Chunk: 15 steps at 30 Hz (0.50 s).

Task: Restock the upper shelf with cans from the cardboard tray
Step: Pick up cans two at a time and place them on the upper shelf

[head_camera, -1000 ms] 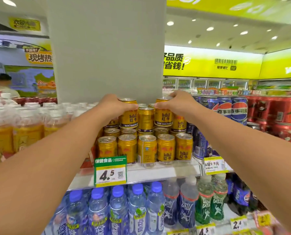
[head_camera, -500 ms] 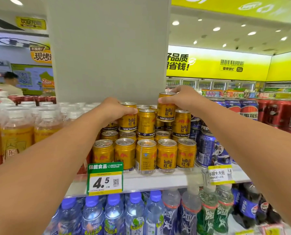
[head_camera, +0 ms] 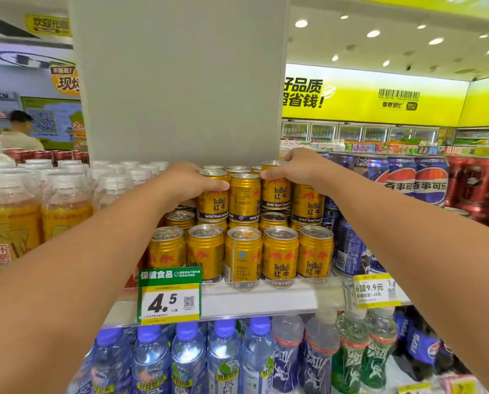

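Observation:
Gold Red Bull cans stand two layers deep on the upper shelf (head_camera: 266,301). My left hand (head_camera: 186,182) wraps around the leftmost can of the top layer (head_camera: 213,201). My right hand (head_camera: 297,167) grips another top-layer can (head_camera: 276,191) by its rim and holds it slightly higher than its neighbours. Between them stands a top-layer can (head_camera: 244,196) that neither hand touches. A front row of several cans (head_camera: 243,257) stands at the shelf edge. The cardboard tray is not in view.
A grey pillar (head_camera: 180,81) rises right behind the cans. Yellow-labelled bottles (head_camera: 13,223) crowd the left, Pepsi cans (head_camera: 402,180) and red cans the right. A 4.5 price tag (head_camera: 169,297) hangs on the shelf edge; water bottles (head_camera: 186,359) fill the shelf below. A person (head_camera: 18,132) stands far left.
My right hand lifted its can up from the top layer and now holds it lower, among the other top cans. My left hand stays on its can. The camera came closer.

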### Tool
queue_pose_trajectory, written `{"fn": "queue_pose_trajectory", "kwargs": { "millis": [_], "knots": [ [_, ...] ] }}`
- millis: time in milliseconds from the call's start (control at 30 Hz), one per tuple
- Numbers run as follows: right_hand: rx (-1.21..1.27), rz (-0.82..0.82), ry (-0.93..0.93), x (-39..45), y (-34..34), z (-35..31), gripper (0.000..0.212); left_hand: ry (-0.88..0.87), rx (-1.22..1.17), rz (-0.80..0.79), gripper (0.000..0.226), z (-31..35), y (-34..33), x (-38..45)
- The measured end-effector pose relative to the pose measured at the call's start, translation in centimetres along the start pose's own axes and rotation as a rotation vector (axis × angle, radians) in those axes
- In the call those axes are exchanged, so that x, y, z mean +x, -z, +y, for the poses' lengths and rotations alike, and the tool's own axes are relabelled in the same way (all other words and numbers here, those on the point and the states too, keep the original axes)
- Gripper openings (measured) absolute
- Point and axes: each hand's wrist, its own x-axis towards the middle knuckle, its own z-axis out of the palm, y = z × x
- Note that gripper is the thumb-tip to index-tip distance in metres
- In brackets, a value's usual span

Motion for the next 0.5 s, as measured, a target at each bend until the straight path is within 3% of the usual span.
{"fn": "queue_pose_trajectory", "kwargs": {
  "millis": [100,233,400,500],
  "knots": [
    [-0.056,-0.033,0.005,0.03,0.15,-0.06,0.047,0.005,-0.024,-0.005,0.053,-0.10,-0.04,-0.09],
    [-0.220,-0.115,0.025,-0.10,0.01,0.04,0.063,0.028,-0.032,-0.004,0.081,-0.49,0.08,0.09],
    [-0.331,-0.136,0.028,-0.07,-0.13,0.01,0.064,0.015,-0.017,0.008,0.060,-0.57,-0.30,-0.15],
    [-0.415,-0.119,0.067,-0.01,-0.23,0.25,0.067,0.003,-0.026,0.047,0.066,-0.81,-0.46,-0.26]
  ]
}}
